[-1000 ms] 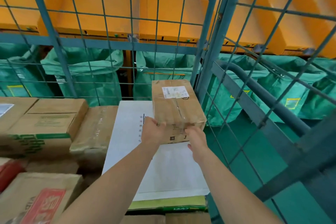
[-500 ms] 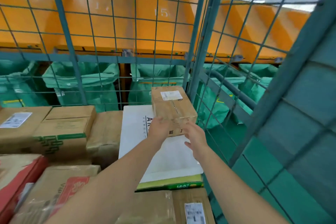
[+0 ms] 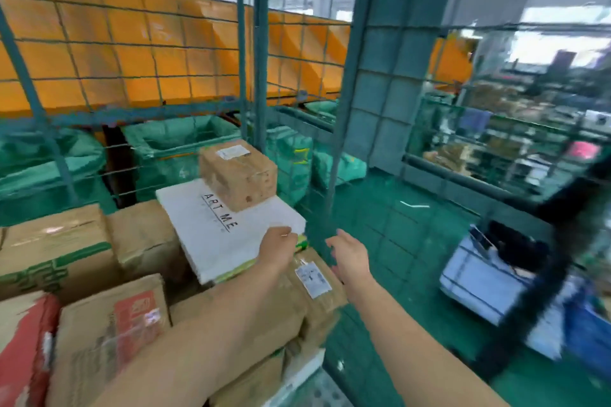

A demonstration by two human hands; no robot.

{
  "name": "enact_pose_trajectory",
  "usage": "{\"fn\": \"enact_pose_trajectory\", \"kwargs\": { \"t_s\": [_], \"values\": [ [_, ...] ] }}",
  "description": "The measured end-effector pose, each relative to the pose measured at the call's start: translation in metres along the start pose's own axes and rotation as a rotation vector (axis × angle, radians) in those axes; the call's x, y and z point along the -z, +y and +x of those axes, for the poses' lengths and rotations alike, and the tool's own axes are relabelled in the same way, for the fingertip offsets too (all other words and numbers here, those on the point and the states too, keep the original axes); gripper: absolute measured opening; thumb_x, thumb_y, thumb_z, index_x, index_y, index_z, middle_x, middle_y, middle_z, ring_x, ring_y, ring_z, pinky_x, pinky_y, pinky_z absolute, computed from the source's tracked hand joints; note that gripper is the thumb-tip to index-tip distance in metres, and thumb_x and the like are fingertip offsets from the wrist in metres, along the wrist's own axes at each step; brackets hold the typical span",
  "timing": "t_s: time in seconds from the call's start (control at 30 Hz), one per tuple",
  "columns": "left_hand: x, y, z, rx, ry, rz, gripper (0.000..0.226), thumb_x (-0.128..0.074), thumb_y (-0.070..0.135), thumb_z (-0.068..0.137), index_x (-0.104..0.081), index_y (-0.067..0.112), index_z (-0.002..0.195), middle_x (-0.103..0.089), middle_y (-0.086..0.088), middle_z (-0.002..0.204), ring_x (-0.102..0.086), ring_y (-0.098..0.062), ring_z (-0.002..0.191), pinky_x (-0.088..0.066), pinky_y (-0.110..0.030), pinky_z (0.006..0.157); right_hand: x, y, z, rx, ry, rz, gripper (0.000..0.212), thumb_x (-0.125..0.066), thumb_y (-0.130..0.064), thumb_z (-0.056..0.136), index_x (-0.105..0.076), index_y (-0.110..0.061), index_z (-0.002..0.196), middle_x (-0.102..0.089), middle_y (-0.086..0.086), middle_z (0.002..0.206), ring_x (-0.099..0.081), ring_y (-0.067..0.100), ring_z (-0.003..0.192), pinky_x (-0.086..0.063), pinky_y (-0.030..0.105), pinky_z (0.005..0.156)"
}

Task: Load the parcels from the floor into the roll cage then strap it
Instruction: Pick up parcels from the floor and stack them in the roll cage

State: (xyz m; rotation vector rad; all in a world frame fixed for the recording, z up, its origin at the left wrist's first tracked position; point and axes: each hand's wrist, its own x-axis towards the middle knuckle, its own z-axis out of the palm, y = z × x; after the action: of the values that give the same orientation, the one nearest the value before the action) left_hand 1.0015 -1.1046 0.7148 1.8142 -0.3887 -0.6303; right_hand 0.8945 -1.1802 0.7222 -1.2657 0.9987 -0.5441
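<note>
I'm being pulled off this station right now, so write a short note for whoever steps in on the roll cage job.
Left hand: empty, fingers loosely curled, by the near corner of the white flat box.
Right hand: open, empty, in the air.
Things: the small brown parcel sits on the white flat box in the roll cage's far right corner; other cartons are stacked to its left.
Done: that parcel is placed, both hands off it.
Left: fetch any parcels on the floor (blurred here), then strap the cage; no strap visible.
</note>
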Motion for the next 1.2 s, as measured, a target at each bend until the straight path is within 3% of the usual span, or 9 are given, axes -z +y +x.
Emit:
{"fn": "enact_pose_trajectory", "kwargs": {
  "t_s": [0.07, 0.2, 0.33, 0.47, 0.7, 0.83, 0.9, 1.0, 1.2],
  "values": [
    [-0.012, -0.01, -0.031, -0.031, -0.041, 0.064, 0.024, -0.051, 0.025, 0.089, -0.047, 0.021, 0.066, -0.05, -0.006, 0.078, -0.045, -0.021, 0.083, -0.035, -0.026, 0.073, 0.026, 0.022, -0.028, -0.007, 0.073, 0.019, 0.05, -0.054, -0.009, 0.096, -0.048, -0.013, 0.146, -0.059, -0.005, 0.085, -0.059, 0.025, 0.087, -0.048, 0.035, 0.083],
    [-0.056, -0.032, -0.088, -0.029, -0.215, 0.106, 0.015, -0.042, 0.032, 0.061, -0.05, 0.02, 0.064, -0.052, -0.006, 0.069, -0.051, -0.021, 0.075, -0.038, -0.029, 0.07, 0.087, 0.064, -0.088, -0.022, 0.263, 0.081, 0.051, -0.06, -0.016, 0.092, -0.052, -0.014, 0.141, -0.062, 0.004, 0.127, -0.058, 0.021, 0.113, -0.046, 0.042, 0.105],
    [-0.103, -0.034, -0.153, -0.048, -0.399, 0.098, 0.019, -0.058, 0.021, 0.083, -0.06, 0.02, 0.102, -0.061, -0.013, 0.085, -0.057, -0.026, 0.081, -0.046, -0.032, 0.074, 0.149, 0.091, -0.14, -0.046, 0.469, 0.168, 0.047, -0.061, -0.015, 0.092, -0.051, -0.012, 0.138, -0.061, -0.001, 0.095, -0.055, 0.014, 0.078, -0.048, 0.035, 0.085],
    [-0.159, -0.043, -0.213, -0.04, -0.584, 0.127, 0.021, -0.05, 0.013, 0.095, -0.056, 0.019, 0.114, -0.054, -0.002, 0.082, -0.05, -0.019, 0.076, -0.042, -0.028, 0.066, 0.213, 0.119, -0.193, -0.069, 0.659, 0.202, 0.05, -0.06, -0.016, 0.091, -0.049, -0.012, 0.14, -0.058, 0.0, 0.107, -0.054, 0.018, 0.086, -0.047, 0.036, 0.088],
    [-0.263, -0.07, -0.343, -0.046, -0.849, 0.229, 0.021, -0.048, 0.012, 0.094, -0.056, 0.016, 0.113, -0.048, 0.0, 0.08, -0.044, -0.018, 0.076, -0.038, -0.025, 0.06, 0.323, 0.172, -0.309, -0.129, 0.929, 0.305, 0.05, -0.057, -0.016, 0.095, -0.044, -0.013, 0.143, -0.053, -0.005, 0.1, -0.047, 0.003, 0.074, -0.039, 0.026, 0.065],
    [-0.316, -0.082, -0.436, -0.054, -0.994, 0.288, 0.015, -0.048, 0.014, 0.094, -0.056, 0.02, 0.106, -0.048, 0.0, 0.082, -0.045, -0.019, 0.078, -0.039, -0.026, 0.061, 0.391, 0.204, -0.387, -0.153, 1.082, 0.355, 0.05, -0.058, -0.015, 0.093, -0.046, -0.012, 0.141, -0.055, 0.0, 0.112, -0.051, 0.005, 0.078, -0.039, 0.026, 0.067],
    [-0.342, -0.089, -0.487, -0.065, -1.054, 0.31, 0.012, -0.047, 0.013, 0.094, -0.055, 0.022, 0.095, -0.047, 0.0, 0.082, -0.043, -0.017, 0.072, -0.038, -0.025, 0.059, 0.426, 0.22, -0.431, -0.158, 1.154, 0.377, 0.049, -0.058, -0.014, 0.093, -0.047, -0.012, 0.141, -0.055, 0.001, 0.113, -0.053, 0.013, 0.09, -0.038, 0.027, 0.079],
    [-0.375, -0.1, -0.568, -0.075, -1.133, 0.322, 0.016, -0.048, 0.013, 0.096, -0.056, 0.016, 0.109, -0.052, 0.001, 0.084, -0.046, -0.014, 0.069, -0.04, -0.024, 0.059, 0.477, 0.243, -0.496, -0.178, 1.252, 0.398, 0.051, -0.058, -0.015, 0.093, -0.045, -0.012, 0.143, -0.053, 0.001, 0.112, -0.052, 0.019, 0.102, -0.039, 0.029, 0.087],
    [-0.442, -0.133, -0.722, -0.105, -1.352, 0.364, 0.019, -0.051, 0.016, 0.095, -0.056, 0.015, 0.114, -0.055, 0.001, 0.084, -0.048, -0.014, 0.069, -0.042, -0.027, 0.063, 0.567, 0.291, -0.618, -0.213, 1.39, 0.432, 0.056, -0.062, -0.018, 0.092, -0.042, -0.012, 0.144, -0.052, 0.004, 0.118, -0.052, 0.018, 0.095, -0.042, 0.03, 0.08]
  ]
}}
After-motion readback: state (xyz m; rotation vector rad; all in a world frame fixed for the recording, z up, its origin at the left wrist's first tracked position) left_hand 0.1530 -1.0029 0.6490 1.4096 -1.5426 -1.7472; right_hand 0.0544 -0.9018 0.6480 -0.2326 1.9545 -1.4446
